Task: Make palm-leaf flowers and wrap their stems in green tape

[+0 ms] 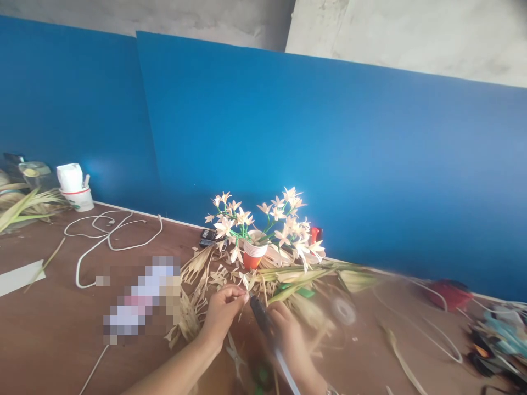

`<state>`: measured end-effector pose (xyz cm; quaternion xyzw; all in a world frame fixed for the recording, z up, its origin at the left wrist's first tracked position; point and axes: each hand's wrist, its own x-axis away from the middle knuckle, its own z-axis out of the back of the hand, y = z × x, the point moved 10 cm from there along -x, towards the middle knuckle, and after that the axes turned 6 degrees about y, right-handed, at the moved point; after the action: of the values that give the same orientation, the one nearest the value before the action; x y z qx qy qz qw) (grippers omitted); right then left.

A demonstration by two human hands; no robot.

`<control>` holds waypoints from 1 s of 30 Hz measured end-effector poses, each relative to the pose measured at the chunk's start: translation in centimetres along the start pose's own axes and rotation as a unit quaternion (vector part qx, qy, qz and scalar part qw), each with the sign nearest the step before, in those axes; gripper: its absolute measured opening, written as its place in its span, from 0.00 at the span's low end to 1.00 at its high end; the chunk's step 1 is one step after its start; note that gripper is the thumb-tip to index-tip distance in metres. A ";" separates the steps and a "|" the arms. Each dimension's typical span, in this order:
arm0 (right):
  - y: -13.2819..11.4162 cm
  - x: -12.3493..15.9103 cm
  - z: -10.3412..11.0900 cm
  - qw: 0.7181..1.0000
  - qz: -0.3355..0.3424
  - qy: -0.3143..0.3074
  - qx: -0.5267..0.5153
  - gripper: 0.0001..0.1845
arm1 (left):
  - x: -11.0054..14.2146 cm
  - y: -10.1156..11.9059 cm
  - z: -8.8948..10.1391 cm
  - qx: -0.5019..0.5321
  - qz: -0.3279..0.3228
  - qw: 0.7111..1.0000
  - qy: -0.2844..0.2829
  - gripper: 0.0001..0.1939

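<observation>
so the cup (253,252) just beyond the fingers is pretty full already; two leaning sprays of pale star-shaped flowers (224,226) on skinny green stems (268,226), one going off left and one right; I'd call that part well along, though one more small blossom (246,280) is at the left hand's fingertips and not in the cup, and plenty of loose bits lie about unassembled, so there's stuff left to use; can't tell how many are meant to go in

left hand (222,315) has thumb and forefinger pinched together, on that blossom as far as I can see, tiny and soft in the view; right hand (288,329) has its fingers curled round a dark, slim glue gun (260,315), with a cloudy translucent glue stick (286,370) trailing out the back; its nose is right beside the left fingertips, can't tell if it touches

materials-wise: petals look thin, matte and papery, pointed at the ends; the cup is orange below with a white ribbed rim; dried husks (188,315) left of the fingers are crinkly, creased and tan, while the long leaf strips (302,280) past the right hand are greener and flatter; metal-looking scissors (235,356) lie open on the near side of the fingers; a clear ring-shaped tape roll (343,311) sits off to their right; all on a smooth brown table (49,351)
</observation>
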<state>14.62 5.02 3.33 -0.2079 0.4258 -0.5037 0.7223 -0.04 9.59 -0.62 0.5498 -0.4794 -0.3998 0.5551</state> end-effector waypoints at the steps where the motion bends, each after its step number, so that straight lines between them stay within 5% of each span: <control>1: 0.1 0.0 0.0 1.000 -0.003 0.002 0.002 0.07 | 0.0 0.0 0.0 -0.001 -0.001 1.000 0.000 0.07; 30: 1.2 -0.2 -0.2 1.000 -0.010 0.005 0.022 0.07 | 0.3 0.3 -0.3 0.008 -0.020 1.000 -0.006 0.08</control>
<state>15.11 5.70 2.44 -0.1939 0.4158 -0.5216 0.7194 0.25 9.34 -0.26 0.5612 -0.4743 -0.4106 0.5399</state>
